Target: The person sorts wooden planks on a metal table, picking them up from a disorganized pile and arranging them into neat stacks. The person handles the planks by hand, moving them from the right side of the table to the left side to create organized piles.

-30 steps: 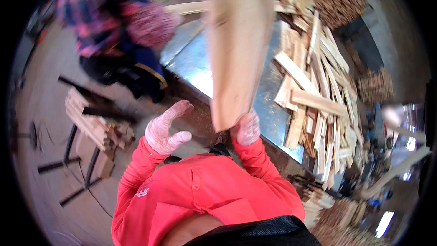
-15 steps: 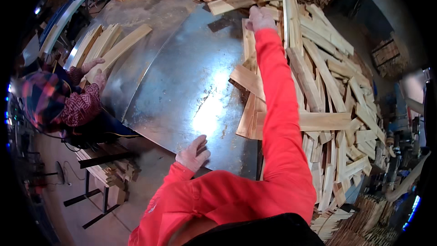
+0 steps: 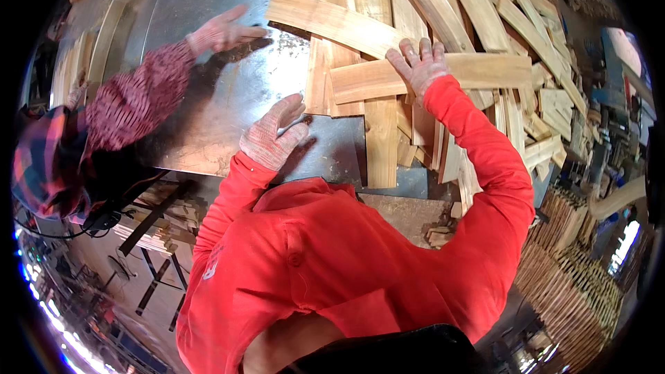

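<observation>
My right hand point(image 3: 420, 69), in a pale glove, lies with fingers spread on a wooden board point(image 3: 488, 71) that rests crosswise on the pile. Just beyond my fingertips, another board point(image 3: 329, 21) slants across the pile, its left end jutting over the metal tabletop point(image 3: 201, 125). My left hand point(image 3: 275, 133), gloved as well, hovers by the tabletop's near edge, fingers apart and nothing in them. A short board point(image 3: 381, 145) sticks out toward me between my hands.
From the left, a co-worker's gloved hand point(image 3: 225, 31) reaches toward the slanting board's end. Several boards point(image 3: 104, 48) stand at the far left of the table. Loose boards point(image 3: 540, 48) heap up on the right, and stacked strips point(image 3: 568, 284) lie at the lower right.
My right hand has come back from the far end of the pile to the near boards. My left hand has risen slightly. The co-worker's hand has stretched across toward the pile.
</observation>
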`<state>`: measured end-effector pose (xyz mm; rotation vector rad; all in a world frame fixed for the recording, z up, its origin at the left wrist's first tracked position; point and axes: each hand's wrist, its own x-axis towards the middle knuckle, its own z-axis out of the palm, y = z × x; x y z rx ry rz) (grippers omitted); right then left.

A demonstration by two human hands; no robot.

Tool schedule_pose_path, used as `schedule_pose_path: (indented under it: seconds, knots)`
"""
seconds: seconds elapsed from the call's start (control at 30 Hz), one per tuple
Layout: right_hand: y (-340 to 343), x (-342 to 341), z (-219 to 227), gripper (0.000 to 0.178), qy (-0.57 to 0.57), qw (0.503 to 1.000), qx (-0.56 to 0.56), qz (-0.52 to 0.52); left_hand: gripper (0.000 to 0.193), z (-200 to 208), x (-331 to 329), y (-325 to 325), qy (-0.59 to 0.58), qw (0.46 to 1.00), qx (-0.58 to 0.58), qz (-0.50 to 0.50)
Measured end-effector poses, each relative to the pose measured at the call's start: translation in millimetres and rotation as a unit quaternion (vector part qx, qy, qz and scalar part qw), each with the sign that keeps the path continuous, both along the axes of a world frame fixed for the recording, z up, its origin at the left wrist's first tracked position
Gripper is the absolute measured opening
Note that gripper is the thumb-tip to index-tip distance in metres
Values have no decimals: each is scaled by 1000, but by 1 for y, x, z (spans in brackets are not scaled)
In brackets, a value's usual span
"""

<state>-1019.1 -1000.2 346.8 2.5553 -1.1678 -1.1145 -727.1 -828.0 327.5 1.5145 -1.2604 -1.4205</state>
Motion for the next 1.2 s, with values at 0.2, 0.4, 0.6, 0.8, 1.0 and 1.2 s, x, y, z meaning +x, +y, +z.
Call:
schedule_pose_path:
  seconds: [0.2,0.4,0.6,0.8,1.0,1.2]
  knots:
    - [19,-25,38,81,-232,971,29,-56,54,-9,-34,9,146,989,-22,-1]
    - [23,53,107,62,-538,756,233,-291,87,-69,-98,22,448,890,50,-72]
    - [-38,-39,-25,90,-306,899,-173,-261,31,-72,-71,6,209,974,87,0]
    - [-42,-108,-45,97,-255,817,-134,-499,41,-80,-64,34,153,971,185,-8]
    - [5,-154,-42,71,-594,609,68,-522,46,-77,-96,30,196,967,159,-10]
    - [106,-52,-63,37,-243,924,73,-288,50,-80,-170,21,526,797,276,107]
